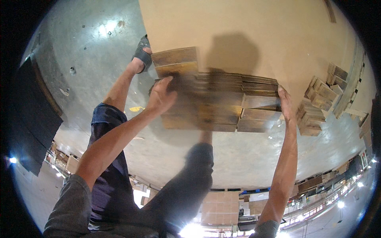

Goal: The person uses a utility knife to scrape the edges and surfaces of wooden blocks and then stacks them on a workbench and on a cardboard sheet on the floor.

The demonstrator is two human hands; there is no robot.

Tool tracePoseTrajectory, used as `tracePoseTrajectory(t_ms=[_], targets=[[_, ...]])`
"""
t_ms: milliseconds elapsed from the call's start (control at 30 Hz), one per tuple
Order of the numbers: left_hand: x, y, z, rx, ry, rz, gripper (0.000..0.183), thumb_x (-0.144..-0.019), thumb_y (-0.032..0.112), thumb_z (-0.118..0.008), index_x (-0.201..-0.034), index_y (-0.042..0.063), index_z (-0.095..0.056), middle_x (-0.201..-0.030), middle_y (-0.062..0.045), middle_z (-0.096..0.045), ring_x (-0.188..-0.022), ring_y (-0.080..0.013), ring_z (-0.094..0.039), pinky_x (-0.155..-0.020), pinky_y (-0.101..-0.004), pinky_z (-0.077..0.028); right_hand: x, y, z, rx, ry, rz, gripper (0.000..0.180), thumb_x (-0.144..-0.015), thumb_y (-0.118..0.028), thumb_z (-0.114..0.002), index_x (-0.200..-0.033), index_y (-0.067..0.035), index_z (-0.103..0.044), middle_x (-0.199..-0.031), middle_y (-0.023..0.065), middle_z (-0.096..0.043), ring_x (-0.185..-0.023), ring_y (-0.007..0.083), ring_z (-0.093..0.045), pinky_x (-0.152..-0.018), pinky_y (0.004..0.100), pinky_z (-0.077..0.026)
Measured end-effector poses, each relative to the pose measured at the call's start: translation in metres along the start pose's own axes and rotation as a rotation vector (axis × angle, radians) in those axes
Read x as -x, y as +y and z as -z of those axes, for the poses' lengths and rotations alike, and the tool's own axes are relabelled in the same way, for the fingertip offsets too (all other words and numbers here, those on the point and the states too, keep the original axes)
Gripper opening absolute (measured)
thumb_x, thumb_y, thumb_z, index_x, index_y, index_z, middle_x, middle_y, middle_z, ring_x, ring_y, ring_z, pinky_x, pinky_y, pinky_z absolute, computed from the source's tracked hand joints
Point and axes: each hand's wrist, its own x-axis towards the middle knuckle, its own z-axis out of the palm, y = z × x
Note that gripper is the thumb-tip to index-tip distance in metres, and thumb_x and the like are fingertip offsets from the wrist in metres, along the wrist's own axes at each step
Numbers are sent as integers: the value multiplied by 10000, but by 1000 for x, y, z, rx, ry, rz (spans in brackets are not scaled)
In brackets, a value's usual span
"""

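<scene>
Brown wooden boards [259, 101] lie overlapped in several layers, across the edge of a large tan sheet [178, 23]. My left hand [162, 96] is at their left end, its fingers curled around dark, blurred wood. My right hand [285, 102] grips the right end of the layered boards, the thumb at the upper corner and the other fingers partly hidden. The middle of the boards is smeared by motion, so single pieces there cannot be told apart. Two separate-looking boards [175, 56] lie on the sheet just beyond my left hand.
Small stacks of wooden pieces [311, 117] stand at the right, beside a long wooden beam [346, 95]. My sandalled foot [143, 55] is by the sheet's left edge. A yellow scrap [136, 109] lies on the concrete floor [98, 68]. A dark panel [29, 116] is at far left.
</scene>
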Motion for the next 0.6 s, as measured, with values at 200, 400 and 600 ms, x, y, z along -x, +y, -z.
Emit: tracePoseTrajectory(t_ms=[200,400,600], targets=[[-1,-5,0,27,48,-10,576,-866,104,-668,-1399,-25,-491,-1360,-223,-575,-1239,-304,-572,-1006,-369,-479,-50,-45,13,427,-213,88,726,-1018,-615,-297,-1449,-70,-510,-1488,200,-484,-1409,370,-392,-1177,443,-289],[3,18,3,63,93,-37,561,-821,111,-676,-1346,-30,-538,-1334,-242,-586,-1276,-358,-533,-1082,-411,-420,-33,-25,-20,555,32,155,676,-1028,-552,-369,-1414,-21,-526,-1478,220,-486,-1410,384,-395,-1170,475,-302],[52,43,75,153,64,5,506,-895,60,-655,-1379,-1,-520,-1307,-159,-620,-1171,-238,-619,-992,-362,-512,48,-77,-8,153,89,66,542,-1034,-401,-495,-1424,-26,-521,-1403,217,-561,-1304,337,-522,-1114,448,-389]])
